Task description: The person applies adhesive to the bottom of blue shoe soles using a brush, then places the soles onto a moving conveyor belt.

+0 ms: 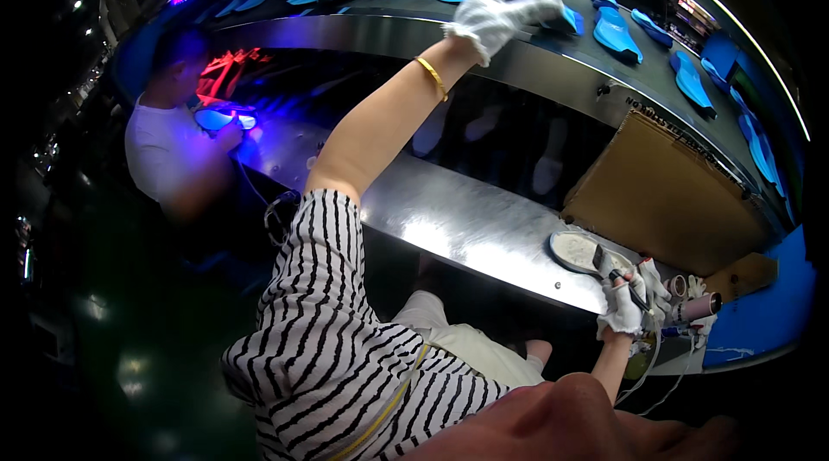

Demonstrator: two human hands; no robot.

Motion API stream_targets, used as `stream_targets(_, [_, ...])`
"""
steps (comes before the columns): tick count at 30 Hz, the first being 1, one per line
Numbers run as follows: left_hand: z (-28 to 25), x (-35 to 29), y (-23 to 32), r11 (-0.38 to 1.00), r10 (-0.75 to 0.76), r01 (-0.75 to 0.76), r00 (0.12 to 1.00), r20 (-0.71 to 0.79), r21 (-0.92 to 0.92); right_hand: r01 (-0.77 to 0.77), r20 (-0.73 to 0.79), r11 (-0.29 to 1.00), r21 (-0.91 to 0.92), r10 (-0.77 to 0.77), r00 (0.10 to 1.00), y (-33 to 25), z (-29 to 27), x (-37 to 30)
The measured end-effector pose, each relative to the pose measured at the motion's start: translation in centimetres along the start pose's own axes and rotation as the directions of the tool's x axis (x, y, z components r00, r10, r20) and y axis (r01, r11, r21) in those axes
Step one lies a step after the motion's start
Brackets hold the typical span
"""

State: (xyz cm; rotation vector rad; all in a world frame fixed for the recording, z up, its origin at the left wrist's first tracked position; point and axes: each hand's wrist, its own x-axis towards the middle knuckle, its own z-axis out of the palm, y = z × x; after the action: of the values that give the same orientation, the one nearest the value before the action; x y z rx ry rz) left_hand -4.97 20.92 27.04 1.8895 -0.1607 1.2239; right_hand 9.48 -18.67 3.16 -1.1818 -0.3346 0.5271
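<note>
My left hand (505,12), in a white glove, reaches far out over the conveyor belt. Its bent fingers are closed at the end of a blue shoe sole (572,21), much of which the glove hides. Down at the right, my gloved right hand (622,307) is wrapped round the handle of a flat brush (602,262). The brush head is at the rim of an oval dish (560,257) that holds a whitish substance, on the metal bench.
More blue soles (615,34) lie along the curved belt (553,45). Below it runs a metal bench (449,224) with a cardboard sheet (669,189) leaning at its right. A pink cylinder (698,307) and cords sit beside my right hand. A person (164,142) works at left under violet light.
</note>
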Motion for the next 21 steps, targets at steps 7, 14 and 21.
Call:
stream_targets(7, [-1.3,-4.0,3.7,0.663,0.252,-0.267,0.959,-0.127,-0.699,0.004,-0.028,0.999,-0.043,-0.005,1.000,0.6,-0.1,0.2])
stream_targets(14, [9.4,-19.9,-3.0,-0.028,-0.403,0.505,0.784,0.472,-0.863,0.142,0.037,0.990,-0.005,-0.142,0.989,-0.7,3.8,-2.2])
stream_targets(21, [13.1,-26.9,2.2,-0.401,-0.441,0.554,0.582,0.684,-0.730,0.322,0.224,0.928,-0.188,-0.278,0.934,-2.7,7.5,-5.1])
